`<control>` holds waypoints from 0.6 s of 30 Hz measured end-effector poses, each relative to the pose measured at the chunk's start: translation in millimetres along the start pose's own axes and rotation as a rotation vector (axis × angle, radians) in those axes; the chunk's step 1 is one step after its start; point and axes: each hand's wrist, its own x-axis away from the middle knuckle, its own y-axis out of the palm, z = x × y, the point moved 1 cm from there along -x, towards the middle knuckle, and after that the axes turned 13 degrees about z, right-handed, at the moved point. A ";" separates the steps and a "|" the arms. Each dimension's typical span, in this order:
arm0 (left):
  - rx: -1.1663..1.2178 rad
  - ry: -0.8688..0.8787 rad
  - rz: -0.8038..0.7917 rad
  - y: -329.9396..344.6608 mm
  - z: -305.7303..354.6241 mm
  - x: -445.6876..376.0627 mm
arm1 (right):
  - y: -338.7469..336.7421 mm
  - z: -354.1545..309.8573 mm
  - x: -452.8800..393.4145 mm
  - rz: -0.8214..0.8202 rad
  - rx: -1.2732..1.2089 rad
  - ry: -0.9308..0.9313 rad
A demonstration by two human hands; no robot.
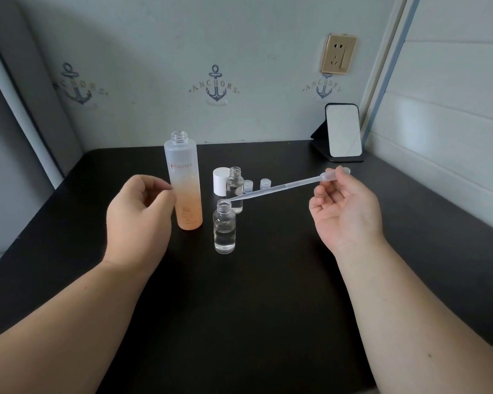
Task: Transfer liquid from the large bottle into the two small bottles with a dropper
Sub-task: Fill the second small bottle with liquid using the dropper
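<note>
We had the dropper (285, 185) in our right hand (345, 206), thumb and fingertips pinching its soft bulb at the three o'clock end, the thin stem slanting down toward nine o'clock until its tip sat at the open mouth of the near small bottle (225, 228). Whether the tip touched the rim we could not tell. That bottle stood near the middle of the black counter (239, 308), partly filled with clear liquid; the second small bottle (235, 190) stood just behind it at twelve o'clock, also uncapped and holding some liquid.

We judged the dropper very light and bendy, so the bulb was the right place to hold it, with gentle pressure, since any hard squeeze would jet the liquid. The small bottles looked like clear glass or hard plastic, light and tall for their base, easy to tip if the stem nudged them.

Our left hand (138, 214) was loosely curled beside the large bottle (184, 180) at nine o'clock, gripping nothing we could see, fingertips just against its frosted side. Open and fairly tall, it would be best taken around the middle.
</note>
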 end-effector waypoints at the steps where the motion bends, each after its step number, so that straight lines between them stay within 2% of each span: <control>1: 0.009 0.016 -0.022 -0.2 1.5 2.6 | 0.2 -0.3 0.1 0.001 0.001 0.000; 6: 0.042 0.103 -0.257 1.0 6.0 15.9 | 0.8 1.1 -0.5 -0.003 0.005 -0.001; 12: -0.034 0.093 -0.555 6.6 4.1 17.4 | 0.0 1.0 -1.8 -0.005 0.002 0.000; 15: -0.084 0.113 -0.647 9.0 1.0 17.0 | -0.2 1.0 -2.0 -0.007 0.019 -0.001; 18: -0.151 0.192 -0.670 11.6 -1.0 16.5 | 0.0 -0.4 -1.9 0.006 0.023 0.008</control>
